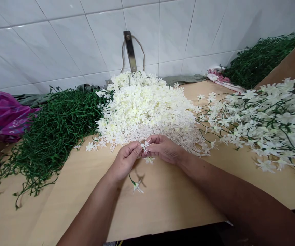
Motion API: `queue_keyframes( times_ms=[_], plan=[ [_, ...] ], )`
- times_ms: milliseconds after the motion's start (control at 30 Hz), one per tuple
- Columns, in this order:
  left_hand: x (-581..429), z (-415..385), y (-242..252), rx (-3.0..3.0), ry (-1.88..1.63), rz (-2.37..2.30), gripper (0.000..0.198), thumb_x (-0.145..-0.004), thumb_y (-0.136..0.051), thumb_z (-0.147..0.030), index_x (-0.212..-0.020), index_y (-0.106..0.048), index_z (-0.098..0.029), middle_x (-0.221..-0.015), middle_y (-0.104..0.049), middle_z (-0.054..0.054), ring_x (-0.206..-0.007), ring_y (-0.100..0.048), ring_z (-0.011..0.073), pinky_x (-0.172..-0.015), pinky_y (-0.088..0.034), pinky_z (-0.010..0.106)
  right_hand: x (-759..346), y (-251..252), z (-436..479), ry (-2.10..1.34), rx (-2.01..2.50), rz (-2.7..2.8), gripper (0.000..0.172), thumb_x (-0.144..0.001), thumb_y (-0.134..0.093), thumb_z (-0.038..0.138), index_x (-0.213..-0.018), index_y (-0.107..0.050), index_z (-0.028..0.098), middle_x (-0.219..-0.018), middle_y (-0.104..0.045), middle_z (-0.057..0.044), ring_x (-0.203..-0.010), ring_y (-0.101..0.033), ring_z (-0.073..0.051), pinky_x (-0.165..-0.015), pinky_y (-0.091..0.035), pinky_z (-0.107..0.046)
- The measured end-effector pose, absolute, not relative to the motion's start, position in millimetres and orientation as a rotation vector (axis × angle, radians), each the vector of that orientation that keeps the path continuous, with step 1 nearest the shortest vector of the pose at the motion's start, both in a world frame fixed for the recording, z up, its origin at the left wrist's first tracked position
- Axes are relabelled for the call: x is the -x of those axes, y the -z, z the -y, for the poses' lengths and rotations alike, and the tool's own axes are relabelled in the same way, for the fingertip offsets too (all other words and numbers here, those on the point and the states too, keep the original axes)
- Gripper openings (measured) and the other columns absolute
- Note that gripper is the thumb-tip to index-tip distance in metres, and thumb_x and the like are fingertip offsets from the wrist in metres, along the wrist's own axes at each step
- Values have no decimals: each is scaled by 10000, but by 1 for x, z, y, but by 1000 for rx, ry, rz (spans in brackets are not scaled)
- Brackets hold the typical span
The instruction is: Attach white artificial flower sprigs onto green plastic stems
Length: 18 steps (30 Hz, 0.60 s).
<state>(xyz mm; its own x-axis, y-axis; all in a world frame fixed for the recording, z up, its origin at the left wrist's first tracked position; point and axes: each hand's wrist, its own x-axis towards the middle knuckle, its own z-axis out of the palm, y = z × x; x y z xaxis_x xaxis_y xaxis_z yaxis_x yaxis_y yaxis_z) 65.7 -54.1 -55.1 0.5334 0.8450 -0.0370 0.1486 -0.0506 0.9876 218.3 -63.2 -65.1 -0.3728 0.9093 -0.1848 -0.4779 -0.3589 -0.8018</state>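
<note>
My left hand (pixel 125 160) and my right hand (pixel 163 148) meet over the wooden table (pixel 163 201), fingertips pinched together on a small white artificial flower (pixel 145 146). A thin green stem (pixel 132 180) hangs down from the left hand, with another white flower (pixel 138 186) at its lower end. A further white bloom (pixel 149 159) shows just under the right hand. Right behind the hands lies a big heap of loose white flowers (pixel 144 106).
A pile of bare green stems (pixel 52 133) lies at left, another (pixel 260 59) at back right. Finished flowered stems (pixel 267 119) spread at right. A purple bag (pixel 5 116) sits far left. A metal bracket (pixel 130 51) hangs on the tiled wall.
</note>
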Motion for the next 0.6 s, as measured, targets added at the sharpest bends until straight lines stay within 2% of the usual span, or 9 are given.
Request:
queue_keyframes(
  times_ms=[333,467,600],
  plan=[
    [-70,57,56,-1380,-727,-842,310,-723,-536,-419,-593,-453,-150,-554,-404,-29,-525,-332,83,-507,-261,215,-215,64,64,-1852,904,807,223,-500,-692,132,-532,-472,131,-512,-626,1,-543,-609,-99,-712,-496,-307],
    [-70,56,58,-1370,-736,-841,358,-701,-547,-461,-564,-414,-158,-514,-340,-47,-485,-252,73,-468,-204,217,-213,67,65,-1825,893,817,238,-487,-708,153,-524,-474,132,-496,-620,11,-519,-597,-87,-682,-499,-288],
    [-69,57,58,-1411,-722,-846,373,-710,-526,-485,-562,-418,-160,-517,-339,-43,-492,-255,79,-473,-206,227,-212,70,65,-1801,894,848,233,-484,-707,161,-534,-481,135,-482,-600,39,-503,-590,-81,-636,-492,-253]
  ],
)
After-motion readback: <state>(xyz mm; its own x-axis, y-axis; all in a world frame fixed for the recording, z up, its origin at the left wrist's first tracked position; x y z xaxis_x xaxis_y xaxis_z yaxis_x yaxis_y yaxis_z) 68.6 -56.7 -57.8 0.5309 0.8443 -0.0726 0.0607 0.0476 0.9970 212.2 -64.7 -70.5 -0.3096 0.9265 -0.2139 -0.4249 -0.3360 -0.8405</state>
